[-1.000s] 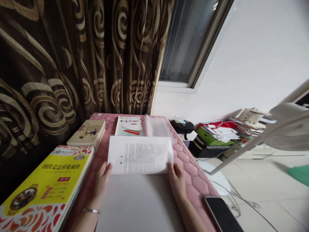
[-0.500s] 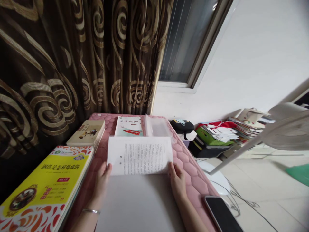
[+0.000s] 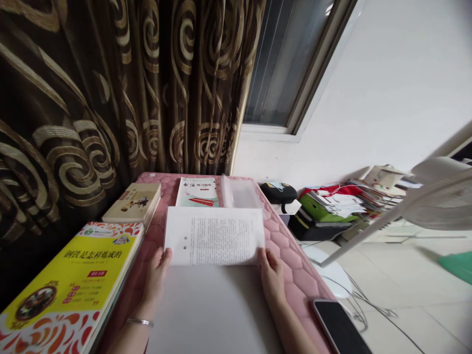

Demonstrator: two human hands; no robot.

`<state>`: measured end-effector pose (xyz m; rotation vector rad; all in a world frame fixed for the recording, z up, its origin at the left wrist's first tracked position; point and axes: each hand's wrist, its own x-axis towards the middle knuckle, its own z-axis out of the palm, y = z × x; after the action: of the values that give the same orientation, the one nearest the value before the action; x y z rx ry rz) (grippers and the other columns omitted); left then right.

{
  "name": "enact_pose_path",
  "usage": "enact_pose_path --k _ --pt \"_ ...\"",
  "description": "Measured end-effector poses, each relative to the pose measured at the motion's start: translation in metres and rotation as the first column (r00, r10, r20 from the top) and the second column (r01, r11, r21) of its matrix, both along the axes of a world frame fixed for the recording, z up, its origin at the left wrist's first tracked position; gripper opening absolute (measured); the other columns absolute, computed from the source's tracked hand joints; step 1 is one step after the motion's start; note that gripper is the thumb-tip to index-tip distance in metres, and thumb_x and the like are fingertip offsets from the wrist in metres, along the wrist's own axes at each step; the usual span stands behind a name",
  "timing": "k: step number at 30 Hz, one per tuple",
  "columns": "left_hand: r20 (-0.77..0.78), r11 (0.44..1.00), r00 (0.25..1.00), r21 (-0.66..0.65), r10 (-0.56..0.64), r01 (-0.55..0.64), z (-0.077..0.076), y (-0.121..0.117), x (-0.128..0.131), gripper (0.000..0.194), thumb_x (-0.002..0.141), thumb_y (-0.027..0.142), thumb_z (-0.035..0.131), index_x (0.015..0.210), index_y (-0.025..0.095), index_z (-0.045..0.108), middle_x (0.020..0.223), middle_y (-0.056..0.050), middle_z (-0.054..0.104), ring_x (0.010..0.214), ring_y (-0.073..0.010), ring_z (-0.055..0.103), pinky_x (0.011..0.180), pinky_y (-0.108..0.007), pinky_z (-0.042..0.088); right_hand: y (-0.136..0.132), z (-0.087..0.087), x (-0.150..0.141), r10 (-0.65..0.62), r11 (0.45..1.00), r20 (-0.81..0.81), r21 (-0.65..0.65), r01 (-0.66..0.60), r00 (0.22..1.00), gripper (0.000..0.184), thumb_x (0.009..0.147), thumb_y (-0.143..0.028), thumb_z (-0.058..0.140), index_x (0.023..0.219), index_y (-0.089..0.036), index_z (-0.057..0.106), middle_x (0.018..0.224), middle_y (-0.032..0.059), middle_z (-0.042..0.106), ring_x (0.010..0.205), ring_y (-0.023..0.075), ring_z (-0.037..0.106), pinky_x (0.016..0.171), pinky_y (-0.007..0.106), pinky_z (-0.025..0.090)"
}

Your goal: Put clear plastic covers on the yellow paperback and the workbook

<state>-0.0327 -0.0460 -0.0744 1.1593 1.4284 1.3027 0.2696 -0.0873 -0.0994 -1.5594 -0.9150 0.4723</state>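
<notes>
An open book (image 3: pixel 214 236) with printed text lies in front of me on a pink quilted table (image 3: pixel 291 255). My left hand (image 3: pixel 157 275) rests at the book's left edge, its fingers lying along the near blank page (image 3: pixel 214 309) and its thumb on the corner of the printed page. A thin bracelet shows on that wrist. My right hand (image 3: pixel 271 273) grips the right edge, fingertips on the lower right corner of the printed page.
A yellow book (image 3: pixel 70 285) and a beige book (image 3: pixel 134 201) lie to the left, a green-and-white booklet (image 3: pixel 197 192) and a clear pouch (image 3: pixel 241 194) behind. A dark phone (image 3: pixel 339 327) lies near the right edge. Brown curtains hang behind; a white fan and floor clutter stand right.
</notes>
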Motion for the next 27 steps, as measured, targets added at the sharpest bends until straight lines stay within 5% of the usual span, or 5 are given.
enact_pose_path --k 27 --pt "-0.127 1.000 0.992 0.008 0.008 -0.007 -0.0038 0.0024 -0.0007 0.048 0.076 0.063 0.056 0.092 0.018 0.061 0.093 -0.008 0.073 0.093 -0.0279 0.067 0.077 -0.034 0.053 0.0033 -0.0034 0.0022 0.038 0.998 0.020 -0.051 -0.037 0.999 0.048 0.085 -0.066 0.047 0.082 -0.020 0.061 0.075 0.0019 0.062 0.074 0.0200 0.055 0.066 0.029 0.041"
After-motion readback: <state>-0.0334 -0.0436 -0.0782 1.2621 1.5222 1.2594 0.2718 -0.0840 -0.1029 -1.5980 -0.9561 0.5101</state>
